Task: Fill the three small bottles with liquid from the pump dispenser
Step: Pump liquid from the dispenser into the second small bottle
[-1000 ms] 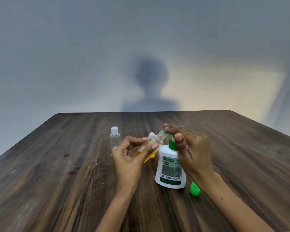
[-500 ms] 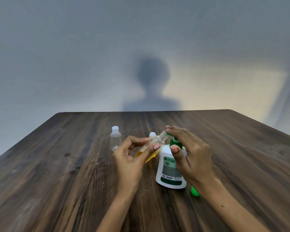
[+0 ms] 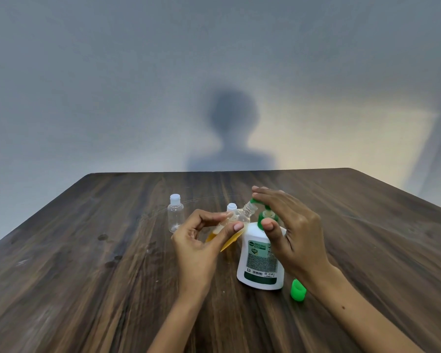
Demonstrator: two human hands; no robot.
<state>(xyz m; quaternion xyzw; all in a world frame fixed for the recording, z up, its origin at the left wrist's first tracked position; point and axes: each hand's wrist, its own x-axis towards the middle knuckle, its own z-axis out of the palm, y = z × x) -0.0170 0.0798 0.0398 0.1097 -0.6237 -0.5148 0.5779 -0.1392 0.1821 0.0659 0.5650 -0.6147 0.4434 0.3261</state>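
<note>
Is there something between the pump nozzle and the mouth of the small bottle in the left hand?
Nothing visible: the tilted small bottle has its open neck right at the pump nozzle, under the right hand's fingers.

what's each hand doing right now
Left hand: pinches the tilted small bottle, its mouth at the pump's nozzle.
Right hand: open, fingers resting on the pump dispenser head, thumb at its collar.

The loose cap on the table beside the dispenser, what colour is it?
Bright green; the cap shows clearly in the head view, lying right of the dispenser.
</note>
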